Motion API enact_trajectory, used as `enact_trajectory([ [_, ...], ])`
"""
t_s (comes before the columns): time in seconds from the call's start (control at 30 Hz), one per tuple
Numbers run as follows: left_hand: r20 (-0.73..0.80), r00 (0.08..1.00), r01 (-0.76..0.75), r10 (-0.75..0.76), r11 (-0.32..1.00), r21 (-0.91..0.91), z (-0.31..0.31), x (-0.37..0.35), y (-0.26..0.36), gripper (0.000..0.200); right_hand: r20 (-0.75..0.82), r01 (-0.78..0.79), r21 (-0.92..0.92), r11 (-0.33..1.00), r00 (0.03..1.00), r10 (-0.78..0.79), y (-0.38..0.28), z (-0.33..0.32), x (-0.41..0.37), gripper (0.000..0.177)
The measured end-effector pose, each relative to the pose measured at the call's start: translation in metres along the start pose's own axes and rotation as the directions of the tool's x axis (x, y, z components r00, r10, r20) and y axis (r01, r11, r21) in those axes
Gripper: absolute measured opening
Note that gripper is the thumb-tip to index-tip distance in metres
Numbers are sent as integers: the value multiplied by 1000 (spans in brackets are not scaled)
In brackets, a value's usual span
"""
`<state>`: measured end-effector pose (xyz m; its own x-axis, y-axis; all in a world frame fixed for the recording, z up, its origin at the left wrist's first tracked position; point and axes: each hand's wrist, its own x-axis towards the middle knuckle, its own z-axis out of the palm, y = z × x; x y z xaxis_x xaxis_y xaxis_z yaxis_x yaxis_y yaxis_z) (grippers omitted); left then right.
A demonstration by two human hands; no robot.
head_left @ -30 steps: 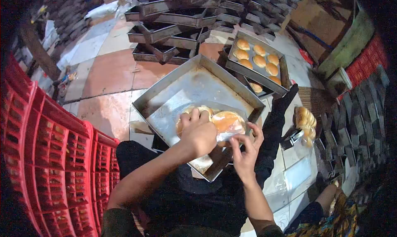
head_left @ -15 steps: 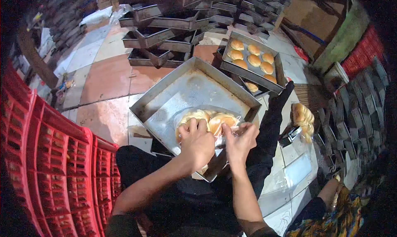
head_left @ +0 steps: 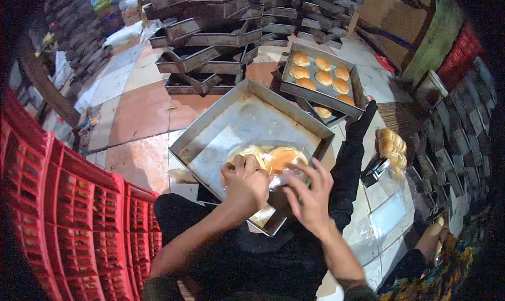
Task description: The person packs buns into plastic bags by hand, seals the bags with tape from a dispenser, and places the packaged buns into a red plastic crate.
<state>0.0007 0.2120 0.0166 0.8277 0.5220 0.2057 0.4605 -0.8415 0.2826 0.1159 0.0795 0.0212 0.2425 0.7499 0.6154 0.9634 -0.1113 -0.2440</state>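
Observation:
A clear plastic bag with round golden buns lies in the near part of a large metal tray. My left hand is bent over the left end of the bag, its fingers curled onto a bun there. At the bag's right side my right hand has its fingers spread, with the fingertips beside the plastic. Whether they touch the film cannot be made out. The tray rests tilted at my lap, one corner toward me.
Behind on the right, a second tray holds several buns. Bagged buns, a black tape dispenser and plastic sheets lie right. Red crates stand left, stacked trays behind. Another person's arm shows lower right.
My right hand has opened from a pinch at the bag's right side, and its fingers are now spread. My left hand stays on the bag. The whole view has shifted slightly.

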Motion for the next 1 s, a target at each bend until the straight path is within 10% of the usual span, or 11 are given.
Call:
enact_trajectory([
  [0.17, -75, 994, -86, 80, 992, -92, 3, -10, -10, 22, 416, 283, 68, 957, 864, -285, 6, 5, 48, 25],
  [0.43, -197, 975, -109, 105, 994, -8, -10, -35, -13, 26, 486, 127, 338, 933, 825, -288, 24, 12, 51, 23],
  [0.67, -330, 902, -165, 278, 929, 331, 18, -46, -31, 31, 419, 119, 314, 942, 873, -250, 23, 14, 42, 22],
  [1.0, -104, 994, 16, -16, 1000, -5, 0, -26, -12, 13, 29, 74, 177, 981, 996, -81, 64, 3, -3, 19],
])
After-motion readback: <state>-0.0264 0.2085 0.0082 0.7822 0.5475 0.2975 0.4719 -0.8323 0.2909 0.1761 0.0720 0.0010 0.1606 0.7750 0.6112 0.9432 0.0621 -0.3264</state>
